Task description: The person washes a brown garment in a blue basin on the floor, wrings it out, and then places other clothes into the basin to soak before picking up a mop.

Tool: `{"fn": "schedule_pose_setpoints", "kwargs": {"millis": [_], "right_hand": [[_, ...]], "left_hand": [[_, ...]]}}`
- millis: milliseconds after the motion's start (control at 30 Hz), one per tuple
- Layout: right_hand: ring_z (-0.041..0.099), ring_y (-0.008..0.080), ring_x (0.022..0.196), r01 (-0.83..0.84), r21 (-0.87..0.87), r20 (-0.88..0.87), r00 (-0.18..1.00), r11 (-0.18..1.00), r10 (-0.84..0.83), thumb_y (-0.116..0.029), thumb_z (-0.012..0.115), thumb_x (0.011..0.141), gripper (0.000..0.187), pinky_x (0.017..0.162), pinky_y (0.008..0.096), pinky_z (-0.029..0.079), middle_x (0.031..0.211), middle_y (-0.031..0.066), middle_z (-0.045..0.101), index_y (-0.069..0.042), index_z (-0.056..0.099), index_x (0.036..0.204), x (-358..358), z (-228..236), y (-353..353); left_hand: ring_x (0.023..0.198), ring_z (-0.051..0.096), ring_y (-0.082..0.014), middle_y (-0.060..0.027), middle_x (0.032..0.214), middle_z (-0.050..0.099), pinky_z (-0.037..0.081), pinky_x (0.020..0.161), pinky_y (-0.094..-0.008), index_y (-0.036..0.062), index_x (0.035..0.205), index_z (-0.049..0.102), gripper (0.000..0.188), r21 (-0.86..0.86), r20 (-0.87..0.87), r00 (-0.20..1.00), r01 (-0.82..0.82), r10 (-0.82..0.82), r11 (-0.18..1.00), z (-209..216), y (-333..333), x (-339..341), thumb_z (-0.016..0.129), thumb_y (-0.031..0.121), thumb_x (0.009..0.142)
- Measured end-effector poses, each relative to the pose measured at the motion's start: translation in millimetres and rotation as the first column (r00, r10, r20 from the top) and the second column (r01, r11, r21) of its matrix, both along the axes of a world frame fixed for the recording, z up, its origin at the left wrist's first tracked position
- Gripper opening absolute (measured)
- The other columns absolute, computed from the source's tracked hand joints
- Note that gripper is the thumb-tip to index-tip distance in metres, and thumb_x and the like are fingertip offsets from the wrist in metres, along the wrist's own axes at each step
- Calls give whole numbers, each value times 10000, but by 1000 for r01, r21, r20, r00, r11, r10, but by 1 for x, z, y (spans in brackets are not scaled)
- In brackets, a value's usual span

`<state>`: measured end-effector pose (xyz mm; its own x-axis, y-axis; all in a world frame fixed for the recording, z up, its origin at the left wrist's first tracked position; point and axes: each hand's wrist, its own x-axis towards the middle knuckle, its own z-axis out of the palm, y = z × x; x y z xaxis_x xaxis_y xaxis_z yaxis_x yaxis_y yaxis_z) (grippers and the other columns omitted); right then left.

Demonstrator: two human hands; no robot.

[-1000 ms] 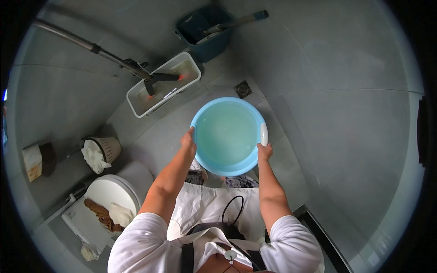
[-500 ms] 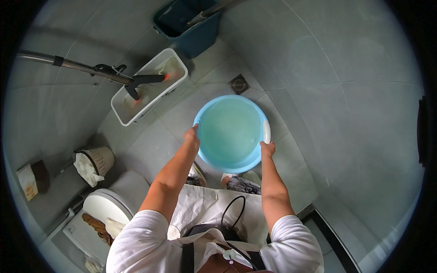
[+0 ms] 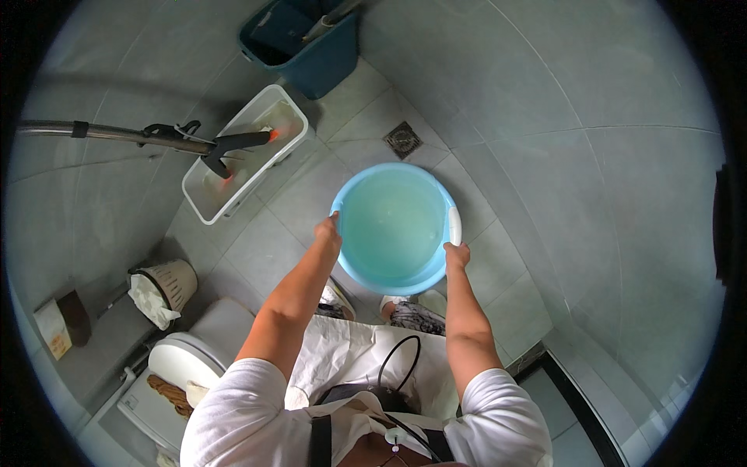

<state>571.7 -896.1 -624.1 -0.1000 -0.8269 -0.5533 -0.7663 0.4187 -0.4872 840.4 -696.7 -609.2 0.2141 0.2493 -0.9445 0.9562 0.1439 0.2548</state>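
A round light blue basin [image 3: 395, 169] is held out in front of me, with cloudy pale water [image 3: 393, 226] in it. My left hand [image 3: 328, 231] grips its left rim, thumb on the edge. On the opposite side my right hand [image 3: 457, 255] is closed around the rim, just below a white elongated piece [image 3: 455, 226] set along the edge; I cannot tell if it is a handle. Most of the fingers of both hands are hidden under the basin. Below it my shoes [image 3: 336, 298] show on the tiles.
Far left, a white rectangular tub [image 3: 280, 91] holds a mop head [image 3: 237, 142] on a metal pole. Beyond it stands a dark teal bin [image 3: 323, 74]. A floor drain [image 3: 403, 140] lies past the basin. At left are a wastebasket [image 3: 177, 282] and a toilet [image 3: 183, 362]. Grey walls close in.
The tub, bin, drain and other surroundings have shifted and turned slightly in view. My hands and the basin keep almost the same place in the picture, both hands still gripping.
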Motion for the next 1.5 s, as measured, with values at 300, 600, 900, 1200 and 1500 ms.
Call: {"fn": "schedule_pose_setpoints", "kwargs": {"millis": [300,600,900,1200,1500], "right_hand": [[552,225,598,101,75,106,988,992,-109,-100,624,574,244,582,345,440,684,136,577,42,537,752,10,19,0],[518,174,591,94,118,115,988,989,-108,-57,628,578,284,567,313,422,687,83,557,40,541,831,6,15,-1],[520,181,653,19,212,119,992,977,-45,-28,622,595,351,610,311,418,772,87,558,49,520,922,-6,5,4],[538,225,757,-13,297,251,966,955,-65,-22,598,604,374,663,352,431,836,136,559,69,503,955,-10,15,8],[547,296,806,241,419,351,846,876,-400,33,560,538,420,684,400,454,913,186,546,119,479,942,8,18,5]], "left_hand": [[826,561,-276,-177,1005,552,449,703,-391,-100,1016,512,347,69,-36,999,41,-39,997,16,-15,8,641,87,755],[771,539,-249,-143,921,554,439,668,-380,-84,961,538,247,-2,-24,1000,-3,3,1000,-4,-6,8,605,64,775],[686,509,-234,-119,838,536,433,620,-396,-58,873,541,101,61,-49,996,-76,79,995,-1,2,10,543,-4,788],[746,548,-276,-148,863,521,447,622,-425,-70,943,503,173,-98,36,999,-37,41,994,-34,30,-1,451,18,803],[1018,470,-271,-160,1078,536,243,951,-478,23,1153,468,479,-147,-83,937,325,-339,934,106,-20,20,375,396,867]]}}
